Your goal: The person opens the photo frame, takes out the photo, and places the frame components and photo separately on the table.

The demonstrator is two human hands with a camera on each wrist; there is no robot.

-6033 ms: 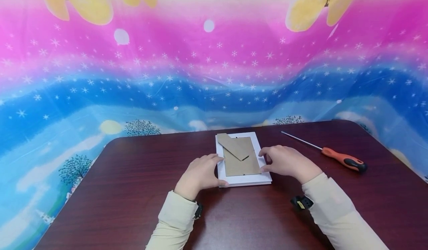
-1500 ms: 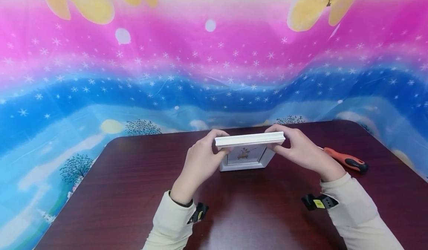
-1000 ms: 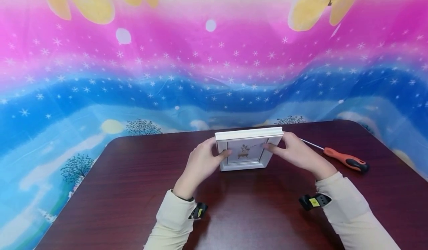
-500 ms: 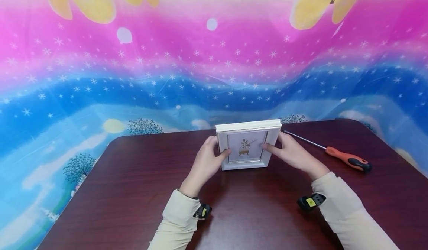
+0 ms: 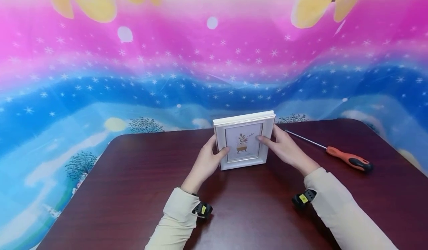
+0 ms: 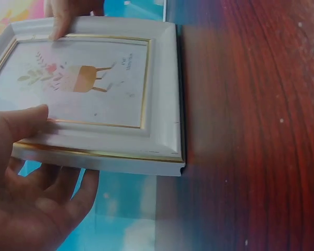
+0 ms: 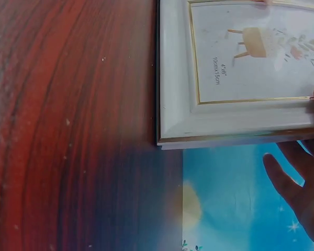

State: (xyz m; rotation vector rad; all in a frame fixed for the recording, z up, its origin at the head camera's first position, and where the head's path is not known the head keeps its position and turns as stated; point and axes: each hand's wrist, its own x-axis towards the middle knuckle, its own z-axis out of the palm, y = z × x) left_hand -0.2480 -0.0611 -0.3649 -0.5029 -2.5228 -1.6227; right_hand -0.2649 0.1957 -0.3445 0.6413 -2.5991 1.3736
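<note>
A white picture frame [image 5: 244, 164] with a thin gold inner line stands nearly upright over the table, its front turned to me. Behind its glass is a print [image 6: 83, 78] of a potted plant on legs. My left hand [image 5: 204, 162] grips the left side, thumb on the front and fingers behind. On the right side my right hand [image 5: 289, 148] holds it the same way, thumb at the print's edge. Small lettering on the print shows in the right wrist view. The frame's back is hidden.
A screwdriver [image 5: 347, 159] with an orange and black handle lies at the right of the dark red-brown table [image 5: 133, 190], its shaft pointing back left. Behind the table's far edge hangs a colourful cloth [image 5: 187, 71] with snowflakes.
Earlier the picture frame lay face down with its brown backing and stand showing. Both hands have raised it onto its lower edge, then tilted it back so the print faces me more.
</note>
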